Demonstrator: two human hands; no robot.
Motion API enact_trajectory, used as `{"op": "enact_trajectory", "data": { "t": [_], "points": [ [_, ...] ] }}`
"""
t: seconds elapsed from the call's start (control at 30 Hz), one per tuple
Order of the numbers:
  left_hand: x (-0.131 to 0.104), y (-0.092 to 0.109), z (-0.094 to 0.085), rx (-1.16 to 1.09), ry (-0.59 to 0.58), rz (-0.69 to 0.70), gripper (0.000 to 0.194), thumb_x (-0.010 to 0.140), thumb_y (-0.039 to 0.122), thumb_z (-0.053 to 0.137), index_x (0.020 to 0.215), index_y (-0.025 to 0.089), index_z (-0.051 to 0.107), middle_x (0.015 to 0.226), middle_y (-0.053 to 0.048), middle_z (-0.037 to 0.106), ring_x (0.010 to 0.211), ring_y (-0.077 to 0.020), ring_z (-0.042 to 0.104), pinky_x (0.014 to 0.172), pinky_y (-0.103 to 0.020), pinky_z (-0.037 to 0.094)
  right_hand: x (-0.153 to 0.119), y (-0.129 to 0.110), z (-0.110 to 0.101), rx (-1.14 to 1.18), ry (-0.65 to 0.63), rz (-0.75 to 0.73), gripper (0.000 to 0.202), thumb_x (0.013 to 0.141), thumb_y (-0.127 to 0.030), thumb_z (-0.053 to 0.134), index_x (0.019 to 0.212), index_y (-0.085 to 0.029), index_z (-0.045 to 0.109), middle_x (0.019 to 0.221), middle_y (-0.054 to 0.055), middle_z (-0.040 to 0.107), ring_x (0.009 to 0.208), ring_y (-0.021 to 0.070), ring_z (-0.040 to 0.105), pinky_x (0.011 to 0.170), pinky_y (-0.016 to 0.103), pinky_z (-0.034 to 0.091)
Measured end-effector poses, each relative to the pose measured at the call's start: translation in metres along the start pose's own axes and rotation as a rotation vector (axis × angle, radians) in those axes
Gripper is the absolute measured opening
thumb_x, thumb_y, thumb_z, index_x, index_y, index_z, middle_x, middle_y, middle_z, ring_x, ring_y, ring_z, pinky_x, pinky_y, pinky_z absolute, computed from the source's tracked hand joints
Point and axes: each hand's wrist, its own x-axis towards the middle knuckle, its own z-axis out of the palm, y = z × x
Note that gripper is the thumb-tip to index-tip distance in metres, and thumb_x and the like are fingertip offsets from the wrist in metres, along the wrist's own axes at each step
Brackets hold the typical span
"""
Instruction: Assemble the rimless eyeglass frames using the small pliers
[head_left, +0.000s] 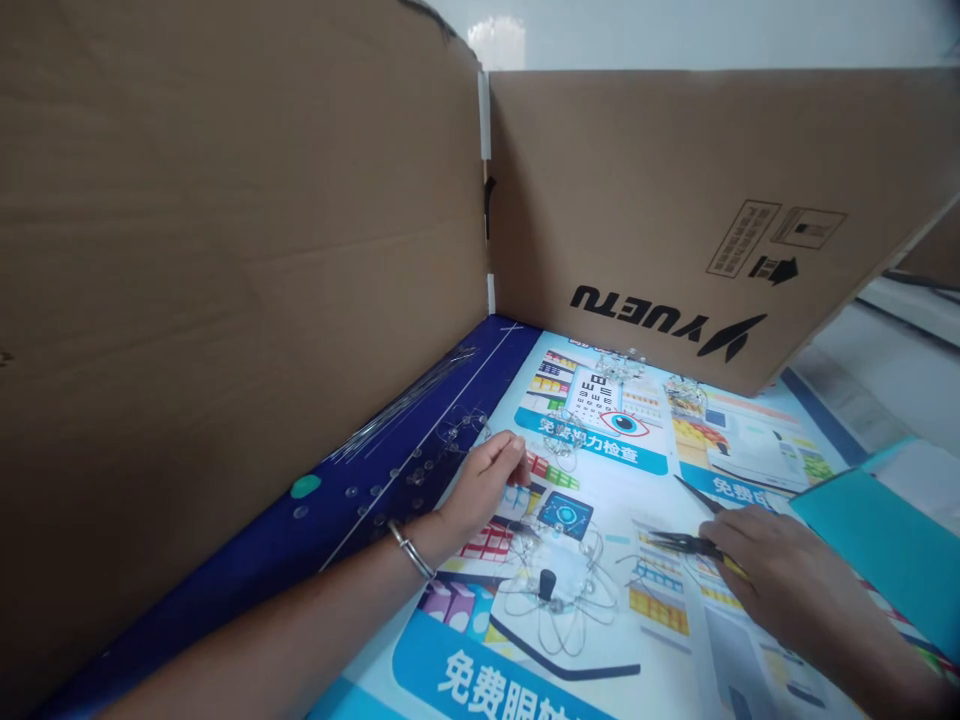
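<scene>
My left hand [486, 482] hovers over the printed sheet with its fingers curled together. Whatever they pinch, if anything, is hidden. In my right hand [787, 570] is a pair of needle-nose pliers [694, 545], its dark jaws spread and pointing left. Between the hands, closer to me, lies a flower-like ring of thin looped wire [574, 640] with clear beads. A small black cylinder [547, 584] sits within that ring. Just beyond my left hand are a wire-and-bead piece [564, 435] and a looped wire piece [461, 428].
Loose clear beads [416, 470] and a green disc [305, 487] lie on the blue strip, near straight wires [409, 400]. More wire pieces [621, 366] rest at the back. Cardboard walls [247, 230] stand left and behind; a teal folder [892, 545] lies right.
</scene>
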Motion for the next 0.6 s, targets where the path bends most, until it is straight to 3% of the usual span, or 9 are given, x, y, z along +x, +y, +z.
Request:
{"op": "enact_trajectory", "data": {
  "t": [0.13,0.37,0.6],
  "points": [
    [-0.001,0.0,-0.001,0.03,0.034,-0.012,0.039,0.091,0.038,0.035,0.062,0.015,0.047,0.057,0.002,0.048,0.055,-0.0101,0.042,0.057,-0.023,0.035,0.001,-0.006,0.01,0.059,0.036,-0.007,0.026,0.079,-0.029,0.049,0.102,-0.023,0.059,0.099,0.007,0.062,0.091,0.0232,0.055,0.079,0.038,0.041],
    [-0.001,-0.002,-0.001,0.057,0.024,-0.057,0.041,0.09,0.042,0.035,0.06,0.016,0.045,0.054,0.003,0.043,0.05,-0.0088,0.038,0.05,-0.022,0.032,0.004,-0.036,0.032,0.251,0.184,0.067,0.025,0.08,-0.028,0.05,0.104,-0.022,0.057,0.1,0.006,0.061,0.094,0.0216,0.055,0.084,0.037,0.042],
    [0.0,-0.002,-0.001,0.088,0.058,-0.067,0.042,0.089,0.044,0.037,0.059,0.016,0.047,0.055,0.002,0.046,0.052,-0.0096,0.04,0.052,-0.022,0.033,0.003,-0.037,0.042,0.336,0.187,0.09,0.025,0.079,-0.025,0.052,0.104,-0.023,0.056,0.1,0.005,0.061,0.095,0.0204,0.054,0.085,0.037,0.043]
  ]
}}
